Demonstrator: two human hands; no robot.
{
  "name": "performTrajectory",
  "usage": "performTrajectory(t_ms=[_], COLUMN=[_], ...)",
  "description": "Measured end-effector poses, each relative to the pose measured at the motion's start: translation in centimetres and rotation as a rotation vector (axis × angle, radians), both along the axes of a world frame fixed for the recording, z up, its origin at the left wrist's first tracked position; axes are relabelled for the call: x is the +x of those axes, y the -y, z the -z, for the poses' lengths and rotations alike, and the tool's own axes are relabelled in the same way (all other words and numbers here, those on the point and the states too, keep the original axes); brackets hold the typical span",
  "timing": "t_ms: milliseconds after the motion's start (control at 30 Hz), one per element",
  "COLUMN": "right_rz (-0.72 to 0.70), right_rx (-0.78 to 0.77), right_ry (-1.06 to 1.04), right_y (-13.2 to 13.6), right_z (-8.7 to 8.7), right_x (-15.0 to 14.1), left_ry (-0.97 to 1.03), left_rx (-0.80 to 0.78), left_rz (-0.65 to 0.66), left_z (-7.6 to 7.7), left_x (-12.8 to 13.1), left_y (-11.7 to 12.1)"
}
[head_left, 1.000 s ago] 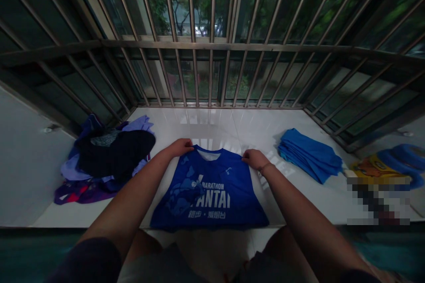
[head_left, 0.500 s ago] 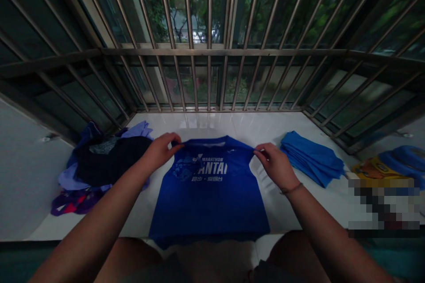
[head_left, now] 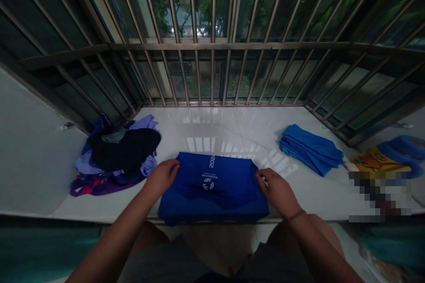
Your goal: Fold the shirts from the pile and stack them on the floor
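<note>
Shirt (head_left: 232, 179), blue with white print, folded over at the front edge of the white tiled ledge (head_left: 219, 130), slightly overhanging. Left hand (head_left: 162, 177) pinches its left side near the far corner; right hand (head_left: 279, 192), curled, grips its right side, shirt between them. Folded blue garment (head_left: 308, 149) beyond right hand, toward ledge's back right corner.
</note>
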State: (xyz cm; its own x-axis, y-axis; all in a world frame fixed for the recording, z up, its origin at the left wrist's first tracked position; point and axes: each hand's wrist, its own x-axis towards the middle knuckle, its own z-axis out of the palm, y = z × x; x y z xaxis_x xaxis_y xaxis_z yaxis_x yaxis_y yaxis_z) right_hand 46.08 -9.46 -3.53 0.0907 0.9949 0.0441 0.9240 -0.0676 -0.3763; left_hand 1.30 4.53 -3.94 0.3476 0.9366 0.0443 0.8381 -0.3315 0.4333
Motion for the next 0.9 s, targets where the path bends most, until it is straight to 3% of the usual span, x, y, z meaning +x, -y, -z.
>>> performTrajectory(t_ms=[133, 267, 500, 700, 900], right_rz=[0.196, 0.215, 0.228, 0.123, 0.063], right_rx=[-0.145, -0.169, -0.121, -0.091, -0.142], right_ry=[0.069, 0.074, 0.082, 0.102, 0.069], right_y=[-5.7, -9.0, -11.5, -11.5, -11.1], right_z=[-0.4, 0.6, 1.2, 1.4, 1.9], right_x=[-2.0, -2.5, -0.9, -0.6, -0.4], left_ry=[-0.091, -0.118, -0.056, 0.061, 0.111], left_rx=[-0.017, -0.044, -0.024, 0.032, -0.039], left_rz=[-0.15, -0.151, -0.136, -0.027, 0.003], left_z=[0.2, 1.6, 3.7, 3.6, 3.9], left_x=[2.8, 3.3, 2.1, 1.1, 0.4], left_y=[-6.4, -9.4, -9.1, -9.4, -10.4])
